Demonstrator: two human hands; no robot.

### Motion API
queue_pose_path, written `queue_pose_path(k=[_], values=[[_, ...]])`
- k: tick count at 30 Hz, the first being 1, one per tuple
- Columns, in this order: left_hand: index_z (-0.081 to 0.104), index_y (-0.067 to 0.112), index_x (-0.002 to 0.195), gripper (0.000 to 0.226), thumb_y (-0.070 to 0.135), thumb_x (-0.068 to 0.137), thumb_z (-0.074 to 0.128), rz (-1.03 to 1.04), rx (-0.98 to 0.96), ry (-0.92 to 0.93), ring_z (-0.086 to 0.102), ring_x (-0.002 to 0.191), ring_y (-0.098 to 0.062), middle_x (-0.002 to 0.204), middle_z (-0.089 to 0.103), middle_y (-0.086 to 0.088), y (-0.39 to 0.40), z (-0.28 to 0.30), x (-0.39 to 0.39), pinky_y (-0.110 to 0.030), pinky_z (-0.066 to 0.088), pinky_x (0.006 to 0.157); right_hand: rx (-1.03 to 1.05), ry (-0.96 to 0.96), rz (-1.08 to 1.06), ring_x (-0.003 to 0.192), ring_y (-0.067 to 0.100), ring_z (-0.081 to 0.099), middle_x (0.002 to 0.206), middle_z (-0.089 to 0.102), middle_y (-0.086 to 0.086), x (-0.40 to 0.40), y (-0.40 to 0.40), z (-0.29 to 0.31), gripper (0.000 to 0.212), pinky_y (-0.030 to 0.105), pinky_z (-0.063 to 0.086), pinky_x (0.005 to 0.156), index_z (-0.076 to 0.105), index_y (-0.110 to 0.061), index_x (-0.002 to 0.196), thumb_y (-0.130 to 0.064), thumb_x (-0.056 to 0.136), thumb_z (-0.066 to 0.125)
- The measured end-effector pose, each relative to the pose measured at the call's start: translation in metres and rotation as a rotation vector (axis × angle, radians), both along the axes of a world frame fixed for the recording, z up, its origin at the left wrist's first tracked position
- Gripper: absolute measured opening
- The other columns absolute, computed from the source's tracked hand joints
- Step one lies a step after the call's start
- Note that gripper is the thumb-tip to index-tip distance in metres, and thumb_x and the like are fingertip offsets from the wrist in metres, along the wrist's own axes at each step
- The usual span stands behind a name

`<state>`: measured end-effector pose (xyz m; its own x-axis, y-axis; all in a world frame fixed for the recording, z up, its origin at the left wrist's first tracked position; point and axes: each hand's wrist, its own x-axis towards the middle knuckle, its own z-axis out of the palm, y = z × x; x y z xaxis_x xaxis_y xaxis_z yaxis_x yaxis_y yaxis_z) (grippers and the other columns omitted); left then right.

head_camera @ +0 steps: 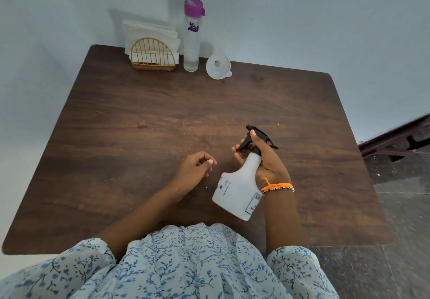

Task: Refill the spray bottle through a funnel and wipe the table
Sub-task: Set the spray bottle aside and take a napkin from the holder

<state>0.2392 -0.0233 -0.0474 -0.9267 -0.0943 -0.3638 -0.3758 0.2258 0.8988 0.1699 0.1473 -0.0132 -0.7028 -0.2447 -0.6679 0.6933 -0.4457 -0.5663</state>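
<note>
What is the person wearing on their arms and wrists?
Both forearms are bare below loose, light sleeves printed with small blue flowers and twigs. The right hand has an orange thread bracelet at its wrist, with a thin beaded band alongside. The left hand and its wrist show nothing worn.

Dark wooden bench [144, 117] with rounded corners, set against a pale wall.

Along its far edge stand three things in a row. At the left is a gold wire napkin holder [152, 54] on a brown base, packed with white paper napkins [149, 32] that rise above its arch. Just beside it to the right stands a tall clear water bottle [192, 40] with a purple cap, upright. Near that, further right, a white funnel [218, 66] rests on the wood with its wide mouth turned toward the viewer and its small tab at the lower right. The wood grain shows scuffs and a few pale specks.
</note>
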Motion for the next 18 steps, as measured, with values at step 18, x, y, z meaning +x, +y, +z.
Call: queue_pose_path(k=[18], values=[[0.064,0.015,0.09,0.02,0.013,0.096,0.045,0.058,0.056,-0.079,0.056,0.071,-0.01,0.08,0.06,0.001,-0.007,-0.004,-0.003,-0.021,0.048,0.071,0.392,-0.2,0.104,0.068,0.02,0.053,0.074,0.048,0.011,-0.041,-0.012,-0.018,0.034,0.042,0.058,0.064,0.052,-0.003,0.081,-0.035,0.085,0.064]])
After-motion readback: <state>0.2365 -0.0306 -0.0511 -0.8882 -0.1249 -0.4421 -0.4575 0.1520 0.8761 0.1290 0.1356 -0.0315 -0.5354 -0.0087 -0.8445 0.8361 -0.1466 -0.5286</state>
